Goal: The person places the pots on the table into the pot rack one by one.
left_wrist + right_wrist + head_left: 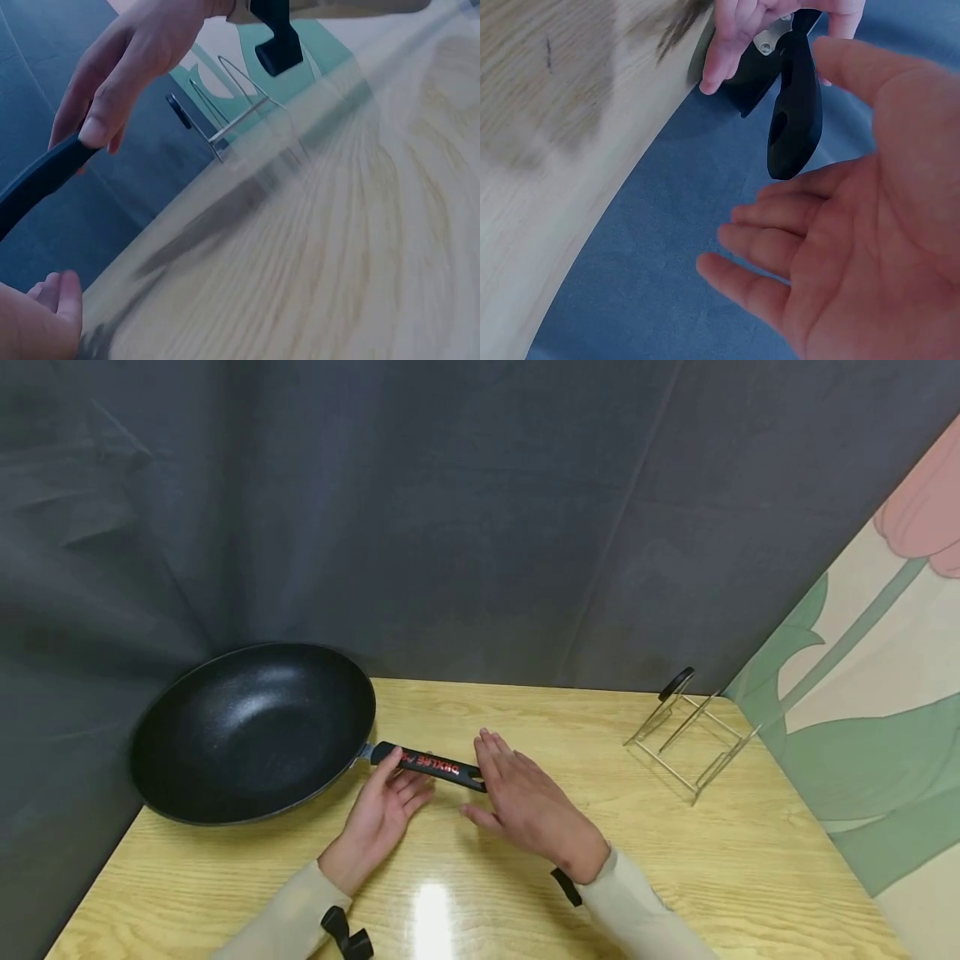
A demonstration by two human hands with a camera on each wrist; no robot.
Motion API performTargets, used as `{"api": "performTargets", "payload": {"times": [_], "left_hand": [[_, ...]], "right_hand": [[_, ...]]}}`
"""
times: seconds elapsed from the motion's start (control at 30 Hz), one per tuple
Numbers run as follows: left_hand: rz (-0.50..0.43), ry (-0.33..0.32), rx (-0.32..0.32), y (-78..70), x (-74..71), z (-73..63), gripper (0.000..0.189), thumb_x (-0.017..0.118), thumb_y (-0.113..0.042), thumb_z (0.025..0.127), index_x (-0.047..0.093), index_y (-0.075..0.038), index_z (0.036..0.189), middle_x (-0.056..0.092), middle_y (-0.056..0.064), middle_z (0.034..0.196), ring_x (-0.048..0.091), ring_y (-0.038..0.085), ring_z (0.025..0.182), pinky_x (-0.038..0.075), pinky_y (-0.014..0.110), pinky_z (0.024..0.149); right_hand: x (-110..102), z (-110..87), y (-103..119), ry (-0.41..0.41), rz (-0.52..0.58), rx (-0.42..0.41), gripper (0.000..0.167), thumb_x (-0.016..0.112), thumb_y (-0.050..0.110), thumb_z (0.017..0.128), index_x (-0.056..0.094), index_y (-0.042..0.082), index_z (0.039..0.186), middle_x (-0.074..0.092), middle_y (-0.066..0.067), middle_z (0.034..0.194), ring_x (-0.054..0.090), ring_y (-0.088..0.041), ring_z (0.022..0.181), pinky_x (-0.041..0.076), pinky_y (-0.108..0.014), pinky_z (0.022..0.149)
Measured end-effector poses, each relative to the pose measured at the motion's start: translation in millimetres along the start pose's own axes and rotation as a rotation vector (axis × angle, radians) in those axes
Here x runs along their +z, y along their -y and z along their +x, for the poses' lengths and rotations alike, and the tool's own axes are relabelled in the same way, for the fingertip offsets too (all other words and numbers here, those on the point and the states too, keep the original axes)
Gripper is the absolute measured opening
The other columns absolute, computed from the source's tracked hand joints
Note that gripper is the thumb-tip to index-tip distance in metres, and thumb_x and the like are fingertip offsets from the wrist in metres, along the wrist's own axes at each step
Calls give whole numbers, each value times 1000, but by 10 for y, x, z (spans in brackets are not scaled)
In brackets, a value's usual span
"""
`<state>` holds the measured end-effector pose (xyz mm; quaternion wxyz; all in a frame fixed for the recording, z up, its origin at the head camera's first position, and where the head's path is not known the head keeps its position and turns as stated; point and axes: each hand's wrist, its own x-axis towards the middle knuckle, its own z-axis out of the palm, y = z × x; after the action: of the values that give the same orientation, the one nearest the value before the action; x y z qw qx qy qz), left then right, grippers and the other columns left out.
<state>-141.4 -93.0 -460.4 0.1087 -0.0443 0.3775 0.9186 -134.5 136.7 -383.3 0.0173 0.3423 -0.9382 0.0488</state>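
Note:
A large black wok (255,735) stands at the left of the wooden table, its handle (431,763) pointing right with red and white lettering along it. My left hand (378,814) is at the handle close to the wok, thumb against its side and relaxed fingers spread below it. Over at the handle's free end, my right hand (525,793) is held with straight fingers, palm turned toward the handle. In the right wrist view, the handle tip (791,157) shows before the open palm, between the thumb and the fingers.
A metal wire rack (693,735) with a black grip (676,683) stands at the right rear of the wooden table (712,860). Dark cloth (465,527) hangs behind the table, and a flower-patterned sheet (870,735) hangs along the right side.

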Motion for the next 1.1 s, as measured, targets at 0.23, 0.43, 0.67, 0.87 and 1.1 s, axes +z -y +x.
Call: {"api": "performTargets", "payload": {"times": [0.23,0.43,0.67,0.87,1.1], "left_hand": [[-70,-55,45,6,77,46,41,57,-43,105,47,-7,123,67,10,120,68,19,108,49,38,102],[-199,-114,60,38,135,127,44,57,-40,105,48,-2,124,67,11,114,65,24,115,45,36,105],[-388,-179,105,50,242,211,25,58,-32,105,58,-7,107,68,8,98,67,23,100,49,32,98],[-518,-188,163,44,249,295,25,53,-32,105,59,-8,100,67,7,89,69,21,89,52,29,90],[-610,-240,200,37,234,416,23,52,-24,106,56,-9,90,59,5,80,59,19,73,52,28,74]], "right_hand": [[4,97,-11,-126,10,-42,76,67,47,99,45,-9,145,51,-30,146,54,-37,133,51,-48,100],[-20,192,0,-109,85,15,42,72,44,96,65,6,112,66,0,84,61,-15,67,50,-31,57],[-50,304,9,-20,186,59,28,75,38,95,62,14,91,51,7,64,42,-7,49,36,-25,44],[-26,395,32,25,194,67,26,76,34,93,62,13,89,52,5,66,44,-10,52,37,-27,46],[-44,514,77,80,214,100,25,81,21,88,58,12,83,53,2,65,44,-11,53,39,-28,48]]}}
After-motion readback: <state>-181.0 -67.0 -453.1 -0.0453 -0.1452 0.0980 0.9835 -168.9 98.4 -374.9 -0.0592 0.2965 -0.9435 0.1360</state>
